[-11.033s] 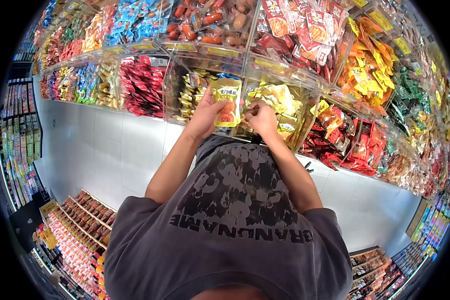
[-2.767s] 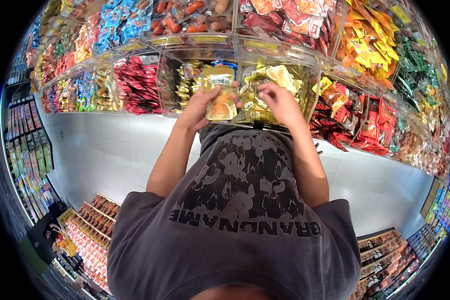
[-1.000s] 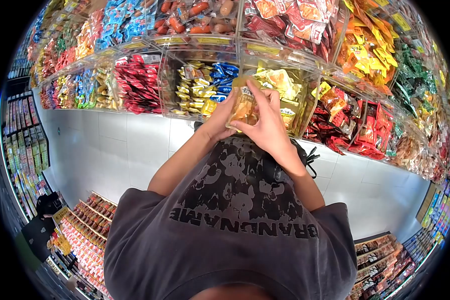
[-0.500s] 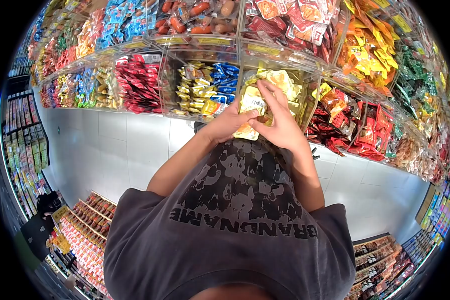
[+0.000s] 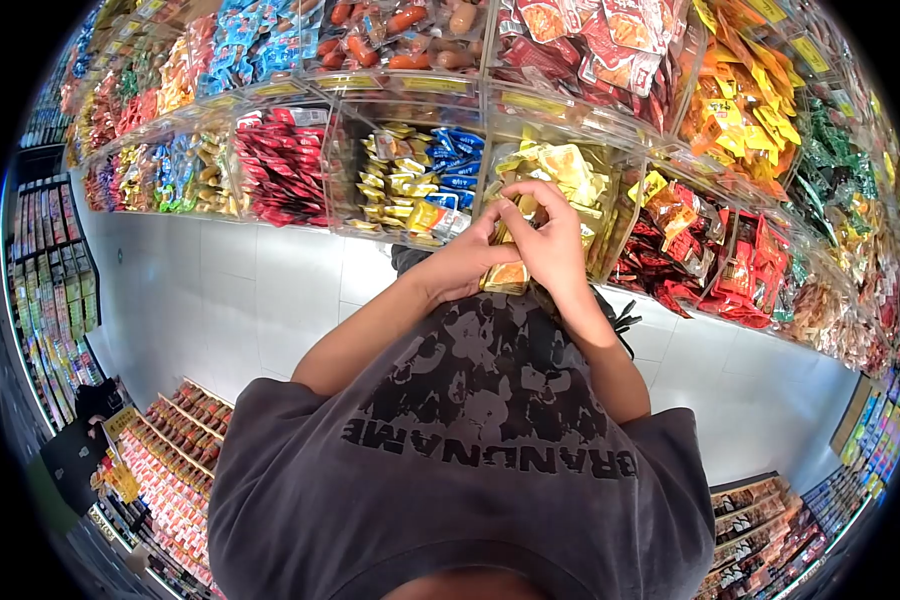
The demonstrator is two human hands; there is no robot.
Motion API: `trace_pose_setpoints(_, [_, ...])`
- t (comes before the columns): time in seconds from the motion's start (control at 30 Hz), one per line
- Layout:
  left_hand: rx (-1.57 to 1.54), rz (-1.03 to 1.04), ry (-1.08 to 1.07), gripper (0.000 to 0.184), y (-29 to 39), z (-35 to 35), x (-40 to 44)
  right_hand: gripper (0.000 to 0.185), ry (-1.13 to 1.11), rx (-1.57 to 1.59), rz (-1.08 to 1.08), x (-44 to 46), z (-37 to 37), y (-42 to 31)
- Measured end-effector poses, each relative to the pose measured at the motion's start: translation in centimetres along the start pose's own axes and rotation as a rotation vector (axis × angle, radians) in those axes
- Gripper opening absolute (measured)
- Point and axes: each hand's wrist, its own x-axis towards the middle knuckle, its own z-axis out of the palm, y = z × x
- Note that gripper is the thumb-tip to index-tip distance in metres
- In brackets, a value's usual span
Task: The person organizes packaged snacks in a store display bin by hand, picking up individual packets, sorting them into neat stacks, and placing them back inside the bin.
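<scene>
1. Closest to us, a dark grey T-shirt (image 5: pixel 450 525) fills the foreground, its BRANDNAME lettering (image 5: pixel 485 450) upside down beneath a patchwork print of black and grey figures.
2. Just beyond the shirt print, we see the bare hands together: the left hand (image 5: pixel 460 265) is clamped on a gold pouch, while the right hand (image 5: pixel 552 245) arches over it, fingers curled and meeting the left at the top. We cannot tell whether the right fingertips pinch the pouch.
3. The gold pouch (image 5: pixel 506 279) sits between the hands, just in front of the clear bins, mostly hidden by fingers; its lower end shows an orange picture.
4. Directly behind the hands, we find a clear bin heaped with matching gold pouches (image 5: pixel 570 175), some lying flat, others on edge.
5. To its left, yellow packets (image 5: pixel 395 185) share a bin with blue packets (image 5: pixel 457 155), and crimson packets (image 5: pixel 283 170) stack in the next; to its right lie glossy red packs (image 5: pixel 745 265).
6. One tier up, we see wrapped sausages (image 5: pixel 408 20) between light-blue packets (image 5: pixel 255 45) and red-and-white pouches (image 5: pixel 620 50), with orange-yellow bags (image 5: pixel 730 115) farther right and yellow price labels (image 5: pixel 435 86) along the bin fronts.
7. Farther off, pale floor tiles (image 5: pixel 225 275) stretch toward stocked shelves (image 5: pixel 60 275) at the far left.
</scene>
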Motion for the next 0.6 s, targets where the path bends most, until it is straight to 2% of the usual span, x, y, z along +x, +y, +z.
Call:
trace_pose_setpoints(0.1, [0.106, -0.084, 0.018, 0.101, -0.5, -0.5, 0.4, 0.018, -0.038, -0.025, -0.004, -0.1, -0.2, -0.1])
trace_pose_setpoints(0.23, [0.245, -0.001, 0.042, 0.102, -1.9, -1.0, 1.4, 0.020, -0.090, -0.045, -0.015, 0.2, -0.7, 0.0])
trace_pose_setpoints(0.3, [0.296, 0.103, 0.117, 0.088, -3.1, -1.4, 2.0, 0.021, -0.144, -0.046, -0.019, 0.5, -0.9, 0.5])
trace_pose_setpoints(0.33, [0.295, 0.102, 0.117, 0.088, -2.5, -1.2, 1.7, 0.022, -0.045, 0.031, -0.087, 0.8, -0.6, 1.5])
trace_pose_setpoints(0.37, [0.118, 0.056, 0.078, 0.078, -1.6, -1.1, 1.4, 0.024, 0.056, 0.107, -0.155, 1.2, -0.5, 2.3])
trace_pose_setpoints(0.4, [-0.059, 0.008, 0.037, 0.067, -1.0, -1.1, 1.1, 0.024, 0.058, 0.108, -0.154, 1.5, -0.7, 2.6])
trace_pose_setpoints(0.43, [-0.203, 0.127, 0.037, 0.050, -1.8, -1.8, 1.5, 0.025, 0.092, 0.136, -0.049, 1.7, -1.2, 3.0])
trace_pose_setpoints(0.47, [-0.272, 0.109, 0.100, 0.046, -1.5, -2.3, 1.4, 0.026, 0.128, 0.164, 0.056, 2.0, -1.8, 3.6])
trace_pose_setpoints(0.53, [-0.328, 0.203, 0.142, 0.042, -1.1, -3.8, 1.3, 0.024, 0.145, 0.106, 0.034, 2.4, -2.2, 6.4])
trace_pose_setpoints(0.6, [-0.330, 0.248, 0.215, 0.040, -0.4, -5.0, 0.8, 0.024, -0.228, -0.059, 0.230, 2.2, -2.7, 7.9])
